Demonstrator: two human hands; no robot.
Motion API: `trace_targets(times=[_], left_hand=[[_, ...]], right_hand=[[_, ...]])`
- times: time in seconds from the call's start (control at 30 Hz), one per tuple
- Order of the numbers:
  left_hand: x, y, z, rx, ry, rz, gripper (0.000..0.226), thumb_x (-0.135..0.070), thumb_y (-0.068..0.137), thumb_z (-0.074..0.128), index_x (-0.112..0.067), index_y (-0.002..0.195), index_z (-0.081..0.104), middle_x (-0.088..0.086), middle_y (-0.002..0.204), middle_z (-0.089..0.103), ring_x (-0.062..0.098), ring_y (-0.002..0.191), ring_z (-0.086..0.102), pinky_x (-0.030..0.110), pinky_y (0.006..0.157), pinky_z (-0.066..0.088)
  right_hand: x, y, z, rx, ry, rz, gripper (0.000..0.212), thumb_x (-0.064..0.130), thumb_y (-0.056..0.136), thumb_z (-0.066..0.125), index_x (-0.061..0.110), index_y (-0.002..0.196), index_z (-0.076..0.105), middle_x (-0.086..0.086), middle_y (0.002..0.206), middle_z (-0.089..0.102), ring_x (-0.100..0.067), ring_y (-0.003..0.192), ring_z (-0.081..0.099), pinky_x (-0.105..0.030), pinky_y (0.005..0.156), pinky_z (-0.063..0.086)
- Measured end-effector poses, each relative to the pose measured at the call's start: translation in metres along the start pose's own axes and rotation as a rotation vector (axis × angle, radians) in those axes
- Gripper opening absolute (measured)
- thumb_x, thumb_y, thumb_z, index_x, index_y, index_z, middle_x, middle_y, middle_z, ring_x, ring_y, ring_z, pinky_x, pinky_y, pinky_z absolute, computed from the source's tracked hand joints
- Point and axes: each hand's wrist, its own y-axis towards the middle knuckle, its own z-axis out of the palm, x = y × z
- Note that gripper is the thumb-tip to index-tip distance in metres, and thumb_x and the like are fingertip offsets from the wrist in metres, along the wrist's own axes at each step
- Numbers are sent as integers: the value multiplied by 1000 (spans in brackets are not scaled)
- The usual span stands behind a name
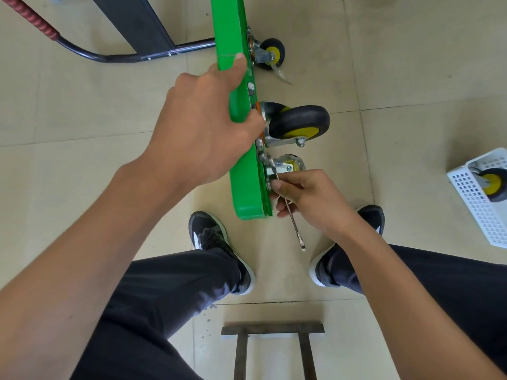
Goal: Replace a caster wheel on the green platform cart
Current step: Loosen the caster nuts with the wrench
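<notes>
1. The green platform cart (241,149) stands on its edge on the floor (411,64) at the frame's centre, its wheels pointing toward 3 o'clock; the left hand (200,124) curls over the deck's upper edge and steadies it. If that hold slackens, the cart could tip.
2. The right hand (307,198) pinches a wrench (295,223) at the wrapped caster wheel (290,164), near the deck's 6 o'clock end. The wrench head could slip off the nut and round it.
3. Fingers sit close to the bracket; a sudden slip could knock knuckles.
4. A spare caster (491,185) waits in the white basket (477,207) at 3 o'clock.
</notes>
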Motion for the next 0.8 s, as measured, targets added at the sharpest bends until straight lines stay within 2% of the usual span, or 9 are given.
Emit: trace_targets(times=[0.07,0.17,0.3,0.4,0.57,0.8], left_hand=[[0,0,0,-2,3,2,66,-38,93,54,-19,154,36,10,144,55,30,111,64,44,104,48],[-1,0,0,-7,-5,7,65,-37,93,55,-19,153,36,9,145,54,30,113,64,44,102,49],[0,1,1,-8,4,9,65,-37,94,55,-19,154,36,8,147,53,29,113,64,42,102,49],[0,1,1,-7,9,12,65,-38,94,54,-20,153,36,8,146,54,30,113,63,43,103,48],[1,1,1,-8,14,19,66,-41,92,51,-20,153,37,7,143,56,30,111,64,45,102,49],[-1,-1,1,-3,17,6,70,-44,88,48,-19,153,38,10,142,57,32,108,65,48,101,48]], right_hand=[[5,-3,1,21,21,28,18,11,100,58,1,104,72,-13,83,68,-14,60,62,-31,60,59],[12,-7,0,44,50,84,23,11,100,59,-8,98,71,-14,78,66,-19,59,62,-32,58,58],[23,-9,1,84,102,118,28,14,100,59,-13,99,68,-17,76,65,-23,61,63,-35,61,60],[31,-8,1,105,133,134,32,16,101,58,-15,103,66,-22,80,65,-25,63,63,-32,60,61],[39,-5,5,112,175,166,32,15,101,58,-16,106,65,-22,79,63,-22,58,63,-31,57,58],[45,-4,6,94,90,179,33,19,101,60,-13,102,68,-24,78,66,-26,58,65,-37,59,61]])
